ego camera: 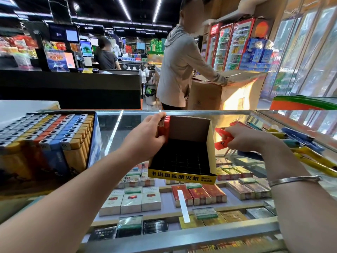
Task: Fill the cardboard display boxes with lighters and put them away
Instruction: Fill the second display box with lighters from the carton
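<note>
Glass worktop [113,132] over rows of cigarette packs — smooth, nothing to stop a slide.

Empty display box [182,152], yellow front band, black grid of cells inside, sits mid-worktop between both hands. Left hand [145,133] at its far-left corner, grip curled round a small bunch of red lighters [164,127] at the box's left wall; no lighters seated elsewhere in the grid. Right hand [244,137] just right of the box, grip pinching more orange-red lighters [223,138].

Risks, as I judge them: the near-empty box is light, so a push at one corner could skate or tip it; a bunch lowered together may miss its cells and jam; a lighter dropped on glass could bounce off.

Room: filled box [47,143] stands near on the left, a clear strip of glass between it and the empty one. Right side crowded — loose lighters [299,141], blue, teal, yellow, strewn to the worktop's right edge; a sweeping wrist could scatter them. Beyond the far edge, a person [178,61] at a big carton [231,88], well apart.
</note>
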The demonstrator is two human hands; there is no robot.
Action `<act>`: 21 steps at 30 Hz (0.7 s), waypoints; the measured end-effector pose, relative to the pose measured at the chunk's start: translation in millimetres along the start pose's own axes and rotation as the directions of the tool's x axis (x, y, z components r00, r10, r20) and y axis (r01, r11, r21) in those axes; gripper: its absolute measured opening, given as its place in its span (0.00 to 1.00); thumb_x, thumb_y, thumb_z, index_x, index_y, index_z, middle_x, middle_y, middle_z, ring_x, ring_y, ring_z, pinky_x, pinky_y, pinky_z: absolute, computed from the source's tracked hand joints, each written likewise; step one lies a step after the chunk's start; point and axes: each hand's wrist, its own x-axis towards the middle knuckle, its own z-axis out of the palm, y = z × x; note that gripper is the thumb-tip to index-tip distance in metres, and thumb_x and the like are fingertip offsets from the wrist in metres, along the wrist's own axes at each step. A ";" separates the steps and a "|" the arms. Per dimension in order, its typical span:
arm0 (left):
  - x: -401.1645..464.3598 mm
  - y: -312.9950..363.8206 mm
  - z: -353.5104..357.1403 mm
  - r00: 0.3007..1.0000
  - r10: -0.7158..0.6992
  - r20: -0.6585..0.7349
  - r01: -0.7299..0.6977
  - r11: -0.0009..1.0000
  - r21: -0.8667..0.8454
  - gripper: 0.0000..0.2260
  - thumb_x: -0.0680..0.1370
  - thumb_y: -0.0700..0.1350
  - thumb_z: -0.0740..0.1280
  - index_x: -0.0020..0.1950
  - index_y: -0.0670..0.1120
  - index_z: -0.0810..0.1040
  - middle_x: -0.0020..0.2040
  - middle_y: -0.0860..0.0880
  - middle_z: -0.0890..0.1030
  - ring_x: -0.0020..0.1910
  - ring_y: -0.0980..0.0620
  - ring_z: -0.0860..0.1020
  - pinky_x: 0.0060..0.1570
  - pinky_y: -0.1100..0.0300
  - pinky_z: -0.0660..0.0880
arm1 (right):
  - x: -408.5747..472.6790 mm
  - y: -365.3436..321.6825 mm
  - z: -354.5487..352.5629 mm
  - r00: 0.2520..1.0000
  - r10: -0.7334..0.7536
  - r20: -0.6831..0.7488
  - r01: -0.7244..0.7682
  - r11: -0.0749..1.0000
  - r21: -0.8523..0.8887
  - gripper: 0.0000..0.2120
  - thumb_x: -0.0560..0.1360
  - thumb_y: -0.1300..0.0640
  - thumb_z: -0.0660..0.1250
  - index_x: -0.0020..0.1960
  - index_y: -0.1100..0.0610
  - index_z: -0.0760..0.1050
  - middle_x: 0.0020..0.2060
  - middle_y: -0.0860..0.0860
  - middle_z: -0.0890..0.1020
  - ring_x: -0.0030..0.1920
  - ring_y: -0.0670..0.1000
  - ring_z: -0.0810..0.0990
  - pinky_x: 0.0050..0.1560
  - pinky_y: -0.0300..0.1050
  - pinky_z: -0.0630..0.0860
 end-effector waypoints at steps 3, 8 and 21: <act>-0.2 2.0 0.3 1.000 -0.004 0.001 0.004 1.000 0.026 0.27 0.76 0.46 0.65 0.72 0.54 0.58 0.66 0.49 0.69 0.54 0.54 0.71 0.48 0.60 0.69 | -4.4 -6.9 -0.2 1.000 -0.012 0.002 0.012 1.000 0.019 0.10 0.73 0.59 0.66 0.52 0.55 0.69 0.46 0.54 0.75 0.45 0.52 0.75 0.47 0.46 0.75; -1.7 5.7 -1.2 1.000 -0.021 0.014 0.021 0.999 0.042 0.28 0.75 0.48 0.65 0.72 0.55 0.58 0.66 0.50 0.68 0.55 0.51 0.72 0.49 0.57 0.72 | -6.4 -17.6 1.5 0.999 -0.030 0.019 0.029 0.997 0.068 0.10 0.75 0.58 0.67 0.54 0.55 0.68 0.45 0.54 0.75 0.44 0.51 0.75 0.42 0.41 0.73; -4.8 13.9 -8.0 0.998 -0.062 0.025 0.060 0.997 0.053 0.19 0.73 0.55 0.65 0.61 0.56 0.63 0.60 0.52 0.72 0.51 0.50 0.75 0.51 0.47 0.75 | -7.6 -26.9 -3.8 0.921 -0.126 -0.370 0.340 0.725 0.599 0.13 0.72 0.62 0.67 0.55 0.57 0.70 0.41 0.57 0.76 0.38 0.54 0.77 0.31 0.43 0.70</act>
